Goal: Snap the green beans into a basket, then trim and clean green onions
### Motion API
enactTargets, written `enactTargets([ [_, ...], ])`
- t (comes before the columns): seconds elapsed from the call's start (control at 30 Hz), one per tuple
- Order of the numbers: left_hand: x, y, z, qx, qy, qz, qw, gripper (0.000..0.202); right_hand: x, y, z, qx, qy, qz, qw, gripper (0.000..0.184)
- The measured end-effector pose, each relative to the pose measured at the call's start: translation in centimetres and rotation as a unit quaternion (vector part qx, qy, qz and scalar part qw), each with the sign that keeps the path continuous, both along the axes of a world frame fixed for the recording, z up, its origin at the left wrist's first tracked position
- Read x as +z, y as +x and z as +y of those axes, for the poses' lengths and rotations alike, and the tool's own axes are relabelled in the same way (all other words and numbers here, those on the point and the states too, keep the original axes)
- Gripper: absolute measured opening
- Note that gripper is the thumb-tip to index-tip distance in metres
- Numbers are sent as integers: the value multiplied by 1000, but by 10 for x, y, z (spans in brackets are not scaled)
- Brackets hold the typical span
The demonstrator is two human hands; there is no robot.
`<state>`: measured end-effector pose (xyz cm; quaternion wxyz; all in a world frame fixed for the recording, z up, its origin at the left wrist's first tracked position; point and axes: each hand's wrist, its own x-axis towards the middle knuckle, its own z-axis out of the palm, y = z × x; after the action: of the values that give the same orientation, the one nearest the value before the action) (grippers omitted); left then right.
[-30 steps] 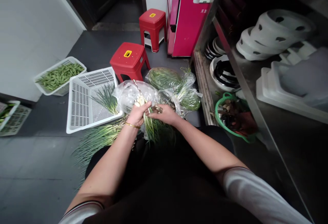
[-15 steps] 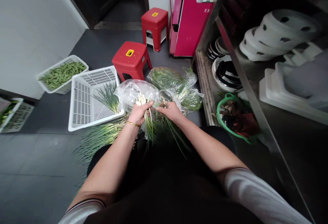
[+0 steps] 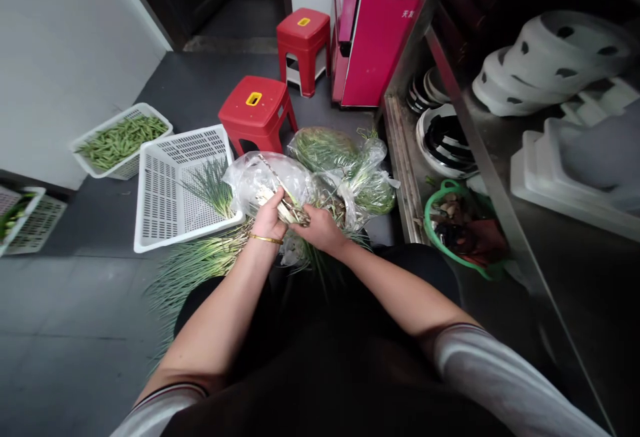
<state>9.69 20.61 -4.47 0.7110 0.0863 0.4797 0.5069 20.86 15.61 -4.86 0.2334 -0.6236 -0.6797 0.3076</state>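
Observation:
In front of my knees, my left hand (image 3: 270,220) is closed round a bunch of scallions (image 3: 287,210), their pale root ends showing above the thumb. Close against it, my right hand (image 3: 323,229) has its fingers closed on scallions at the brownish root ends; its fingertips are partly hidden. Under and behind the hands lies a clear plastic bag (image 3: 245,174). More scallions (image 3: 200,260) are spread on the floor at the left. A small bundle of scallions (image 3: 210,184) rests in the white crate (image 3: 150,214). Bagged greens (image 3: 323,147) lie just beyond my right hand.
Two red stools (image 3: 253,110) stand beyond the crate. A basket of green bean pods (image 3: 123,144) is at the far left. To the right are a green-rimmed basket (image 3: 431,227) and a metal shelf (image 3: 480,137) with white containers (image 3: 570,184).
The bunch in my left hand has tilted, and its hanging green leaves no longer show below the hand. My right hand has moved slightly left and down, closer to my left hand.

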Motion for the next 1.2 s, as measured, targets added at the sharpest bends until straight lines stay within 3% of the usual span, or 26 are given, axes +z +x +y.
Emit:
enactTargets([
  [0.23,6,5,-9,31,3,-59,998,30,0,3,3,-26,44,-17,999,19],
  [0.47,-5,20,-20,20,-17,-40,999,19,-1,5,6,-3,87,-10,996,15],
  [0.6,-8,19,-19,17,-6,-13,1000,20,3,17,16,-59,37,123,990,18],
  [0.77,-1,17,-26,-103,38,1,994,30,7,29,28,-147,-51,290,944,21],
  [0.97,8,8,-25,-216,44,-12,975,42,16,44,31,-90,-106,379,915,24],
  [1.1,17,-14,-8,-170,44,-10,984,46,27,69,29,-73,-109,395,909,30],
  [1.2,26,-27,0,-121,79,27,989,41,29,78,26,-17,-100,363,926,31],
])
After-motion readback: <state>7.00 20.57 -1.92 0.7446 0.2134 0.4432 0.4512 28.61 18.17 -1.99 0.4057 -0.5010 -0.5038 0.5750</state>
